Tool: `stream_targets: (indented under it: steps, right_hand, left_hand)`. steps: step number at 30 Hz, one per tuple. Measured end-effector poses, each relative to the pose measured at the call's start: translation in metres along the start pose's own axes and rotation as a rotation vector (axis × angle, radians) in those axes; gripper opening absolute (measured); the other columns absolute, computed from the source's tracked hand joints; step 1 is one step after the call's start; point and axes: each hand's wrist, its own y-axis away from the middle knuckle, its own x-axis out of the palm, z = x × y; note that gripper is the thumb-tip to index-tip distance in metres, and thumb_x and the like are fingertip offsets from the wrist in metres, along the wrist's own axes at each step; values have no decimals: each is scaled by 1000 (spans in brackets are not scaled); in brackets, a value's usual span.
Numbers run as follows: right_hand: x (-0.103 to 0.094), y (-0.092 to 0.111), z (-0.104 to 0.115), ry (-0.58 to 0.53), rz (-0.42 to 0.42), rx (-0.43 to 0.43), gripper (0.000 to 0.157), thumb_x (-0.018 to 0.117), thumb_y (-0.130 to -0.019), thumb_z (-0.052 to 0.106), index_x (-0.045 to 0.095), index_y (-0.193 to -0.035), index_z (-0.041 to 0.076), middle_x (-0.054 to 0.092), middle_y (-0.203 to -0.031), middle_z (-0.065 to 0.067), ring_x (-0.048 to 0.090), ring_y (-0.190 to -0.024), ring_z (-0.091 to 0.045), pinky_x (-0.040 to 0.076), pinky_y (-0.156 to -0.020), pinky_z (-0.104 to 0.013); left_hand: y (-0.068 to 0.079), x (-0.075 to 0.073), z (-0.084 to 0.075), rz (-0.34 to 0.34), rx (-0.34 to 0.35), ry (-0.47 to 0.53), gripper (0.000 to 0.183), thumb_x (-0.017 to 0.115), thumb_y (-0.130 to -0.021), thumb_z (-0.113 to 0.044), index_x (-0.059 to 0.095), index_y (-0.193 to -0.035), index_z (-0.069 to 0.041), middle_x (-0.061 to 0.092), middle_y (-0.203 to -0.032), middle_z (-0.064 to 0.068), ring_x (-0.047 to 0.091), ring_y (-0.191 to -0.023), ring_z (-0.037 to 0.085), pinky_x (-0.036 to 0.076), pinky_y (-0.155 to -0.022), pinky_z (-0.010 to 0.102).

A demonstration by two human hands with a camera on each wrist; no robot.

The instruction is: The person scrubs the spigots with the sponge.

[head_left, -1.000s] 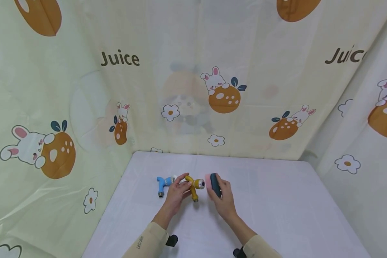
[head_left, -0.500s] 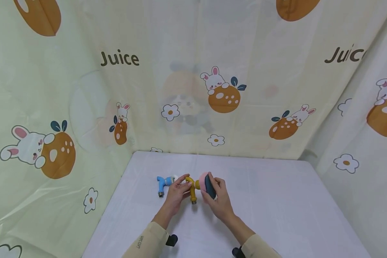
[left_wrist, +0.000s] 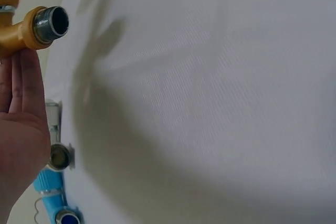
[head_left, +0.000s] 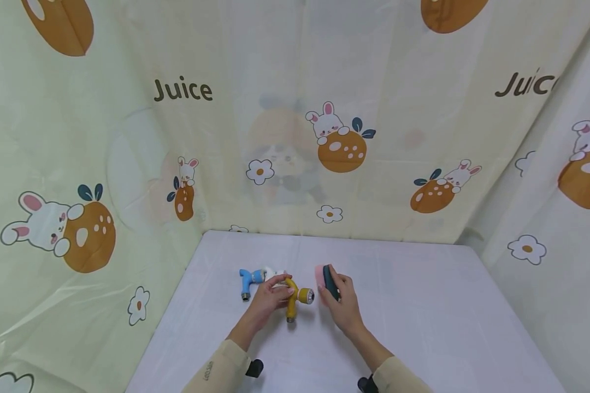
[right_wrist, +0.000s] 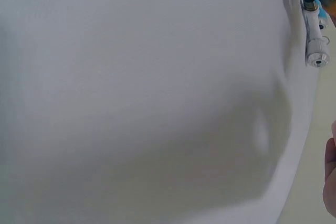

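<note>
Together, our two hands work near the middle of the table (head_left: pixel 413 316). Our left hand (head_left: pixel 269 300) grasps the yellow tap (head_left: pixel 291 305) between thumb and fingers, raised over the cloth, its shadow falling below. Its round knob points toward three o'clock and its threaded metal end toward six. From the left wrist, we see straight fingers behind the tap, and the metal end looks hollow.

Our right hand (head_left: pixel 346 305) grasps the sponge (head_left: pixel 331 283), at two o'clock from the yellow tap. We hold its pink side toward nine o'clock, facing the knob, and its dark side toward three. A small gap lies between sponge and knob. From the right wrist, only a sliver of that hand shows, at four o'clock.

At ten o'clock from the yellow tap, we find the blue tap (head_left: pixel 249 283) lying on the table, with the white tap (head_left: pixel 275 275) just beside it toward two o'clock, partly hidden behind our left fingers. Toward twelve hangs the curtain (head_left: pixel 398 120), printed with rabbits, oranges and flowers.
</note>
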Motion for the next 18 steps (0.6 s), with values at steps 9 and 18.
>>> stream_targets:
  steps: [9, 18]
  right_hand:
    - [-2, -1, -6, 20, 16, -14, 65, 67, -102, 35, 42, -160, 21, 48, -142, -19, 54, -123, -34, 47, -103, -50]
    - [-1, 1, -9, 109, 20, -20, 66, 65, -101, 44, 44, -159, 21, 49, -143, -18, 54, -120, -32, 46, -100, -48]
  left_hand:
    - [8, -15, 4, 32, 9, -245, 50, 77, -95, -20, 59, -140, -5, 78, -102, 10, 74, -88, 19, 64, -83, 37]
    - [17, -28, 2, 1, -26, -383, 44, 80, -93, -24, 63, -130, -6, 75, -92, 5, 70, -84, 16, 63, -74, 34]
